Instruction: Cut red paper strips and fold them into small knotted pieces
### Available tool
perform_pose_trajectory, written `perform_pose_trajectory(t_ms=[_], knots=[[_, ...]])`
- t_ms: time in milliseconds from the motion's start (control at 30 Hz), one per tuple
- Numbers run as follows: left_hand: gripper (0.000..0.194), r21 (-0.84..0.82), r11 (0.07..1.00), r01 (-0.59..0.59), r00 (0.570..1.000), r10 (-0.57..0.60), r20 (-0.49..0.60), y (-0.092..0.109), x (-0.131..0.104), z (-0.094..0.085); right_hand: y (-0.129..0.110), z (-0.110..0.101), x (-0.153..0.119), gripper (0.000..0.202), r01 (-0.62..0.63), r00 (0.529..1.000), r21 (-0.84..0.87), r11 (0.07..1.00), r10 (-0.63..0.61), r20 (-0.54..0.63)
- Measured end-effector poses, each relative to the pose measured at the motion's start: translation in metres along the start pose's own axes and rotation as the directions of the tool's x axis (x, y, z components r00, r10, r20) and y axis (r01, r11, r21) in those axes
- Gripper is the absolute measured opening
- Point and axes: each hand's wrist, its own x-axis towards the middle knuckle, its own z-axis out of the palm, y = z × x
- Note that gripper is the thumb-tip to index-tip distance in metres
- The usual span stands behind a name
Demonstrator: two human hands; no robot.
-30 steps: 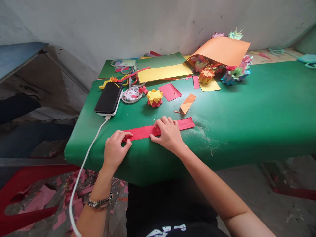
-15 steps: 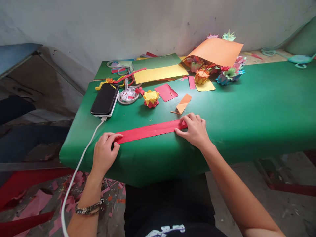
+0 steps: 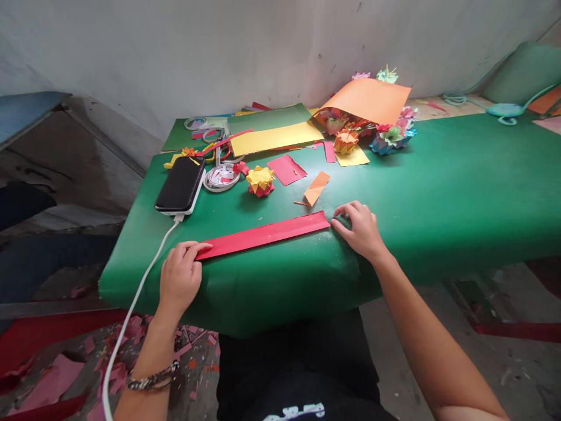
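A long red paper strip [image 3: 265, 235] lies slantwise near the front edge of the green-covered table [image 3: 460, 193]. My left hand [image 3: 180, 275] is closed on the strip's left end, with the fingers over the paper and the thumb by its lower edge. Just off the right end is my right hand [image 3: 357, 231], its thumb and fingers apart and nothing visible between them. Behind the strip sit a yellow and red folded paper flower [image 3: 260, 181], a red paper piece [image 3: 287, 169] and a small folded orange paper [image 3: 316, 188].
A black phone [image 3: 180, 184] on a white power bank has a white cable [image 3: 146, 280] running past my left arm. Tape rolls [image 3: 221, 177], scissors and a yellow sheet [image 3: 276, 138] lie behind. Paper flowers [image 3: 391, 140] and a curled orange sheet [image 3: 366, 99] are at the back right.
My right hand has let go of the strip's right end and moved slightly right, uncovering it. My left hand stays on the left end. The view has shifted a little.
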Motion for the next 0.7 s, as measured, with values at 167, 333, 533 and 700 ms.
perform_pose_trajectory(t_ms=[167, 333, 533, 700], knots=[[0.034, 0.035, 0.999, 0.03, 0.992, -0.025, -0.123, 0.016, 0.004, -0.006, -0.005, 0.001, -0.001, 0.012, 0.213, 0.974, 0.206, 0.955, -0.225, 0.037], [0.027, -0.015, 0.983, -0.181, 0.971, 0.176, -0.161, 0.079, 0.023, -0.003, -0.008, 0.003, 0.0, 0.004, 0.29, 0.939, 0.123, 0.949, -0.307, 0.158], [0.027, -0.183, 0.94, -0.287, 0.916, 0.325, 0.235, 0.149, 0.053, 0.027, -0.015, 0.002, -0.002, 0.005, 0.226, 0.945, 0.131, 0.965, -0.25, 0.21], [0.017, -0.266, 0.95, -0.162, 0.921, 0.242, 0.306, 0.157, 0.06, 0.037, -0.019, 0.001, -0.001, 0.004, 0.136, 0.938, 0.112, 0.984, -0.164, 0.306]])
